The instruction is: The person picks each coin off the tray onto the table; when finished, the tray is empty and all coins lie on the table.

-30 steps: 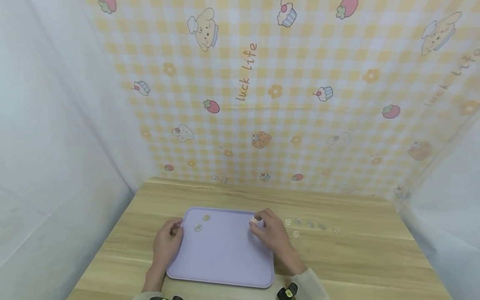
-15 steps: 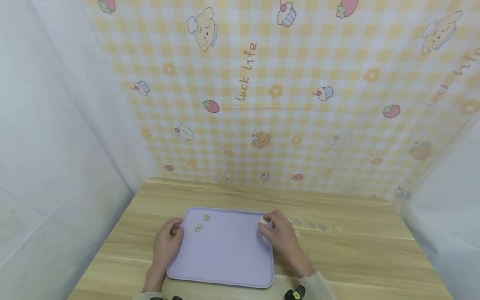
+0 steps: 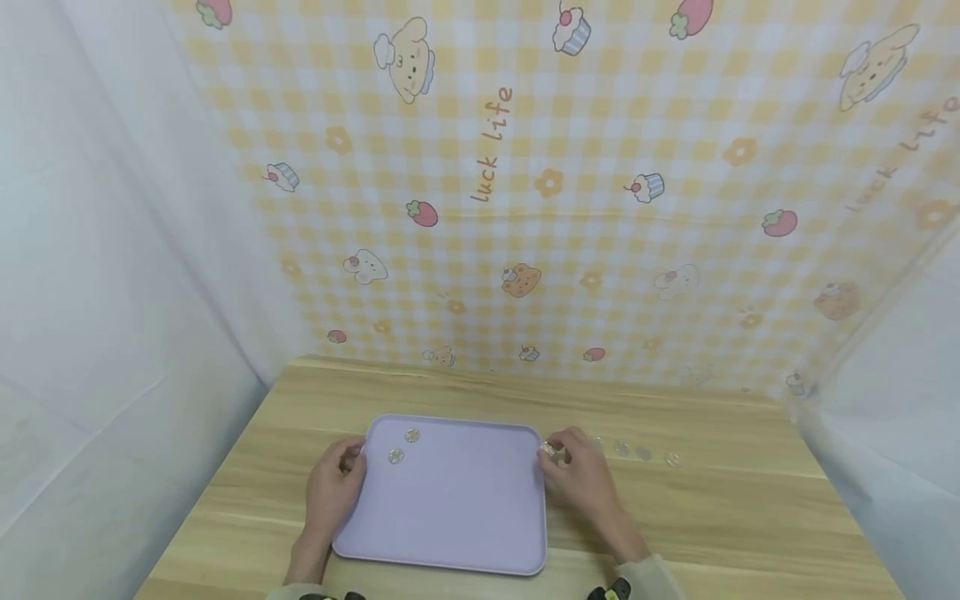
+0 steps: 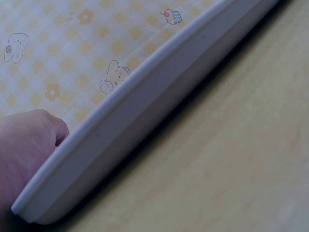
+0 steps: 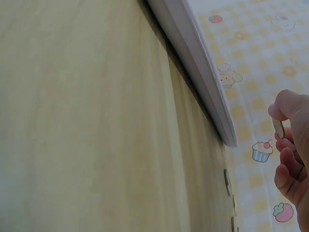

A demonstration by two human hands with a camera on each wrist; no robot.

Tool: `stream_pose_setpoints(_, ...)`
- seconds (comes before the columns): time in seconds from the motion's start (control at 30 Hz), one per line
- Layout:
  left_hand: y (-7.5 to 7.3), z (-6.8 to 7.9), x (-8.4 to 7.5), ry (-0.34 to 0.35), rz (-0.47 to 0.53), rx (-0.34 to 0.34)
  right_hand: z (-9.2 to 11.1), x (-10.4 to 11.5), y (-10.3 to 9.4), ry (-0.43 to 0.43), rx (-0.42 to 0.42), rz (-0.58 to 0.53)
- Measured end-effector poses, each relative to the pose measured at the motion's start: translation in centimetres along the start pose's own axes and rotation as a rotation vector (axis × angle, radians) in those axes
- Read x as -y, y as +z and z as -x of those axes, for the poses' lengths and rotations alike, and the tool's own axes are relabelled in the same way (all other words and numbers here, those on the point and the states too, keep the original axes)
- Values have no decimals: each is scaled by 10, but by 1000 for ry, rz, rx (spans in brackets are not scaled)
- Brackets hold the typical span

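A lilac tray (image 3: 450, 500) lies on the wooden table, with two coins, an upper coin (image 3: 412, 435) and a lower coin (image 3: 396, 456), in its upper left part. My left hand (image 3: 334, 487) holds the tray's left edge; in the left wrist view the hand (image 4: 31, 145) is partly hidden behind the pale tray side (image 4: 145, 111). My right hand (image 3: 585, 475) is at the tray's upper right corner and pinches a coin (image 3: 548, 448). The right wrist view shows that coin (image 5: 278, 128) edge-on between thumb and finger, above the table.
Several loose coins (image 3: 643, 453) lie in a rough row on the table (image 3: 720, 517) right of the tray, some hidden by the right hand. A yellow checked cloth (image 3: 465, 250) hangs behind the table, and white sheets (image 3: 112, 292) hang at both sides.
My right hand has moved right, from above the tray's upper right part to just past its right edge, still pinching the coin. The left hand and tray have stayed in place.
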State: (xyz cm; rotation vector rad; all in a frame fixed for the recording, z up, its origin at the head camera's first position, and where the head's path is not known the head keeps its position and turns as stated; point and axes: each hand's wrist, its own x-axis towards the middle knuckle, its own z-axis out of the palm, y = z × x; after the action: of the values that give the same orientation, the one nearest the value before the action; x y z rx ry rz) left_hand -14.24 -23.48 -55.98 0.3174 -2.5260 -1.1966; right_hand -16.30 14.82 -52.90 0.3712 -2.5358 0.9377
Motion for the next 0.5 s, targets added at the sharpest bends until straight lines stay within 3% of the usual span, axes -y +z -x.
stream_pose_setpoints(0.5,-1,1,-2,-6,0,12,10,-30,-20,24,-58,46)
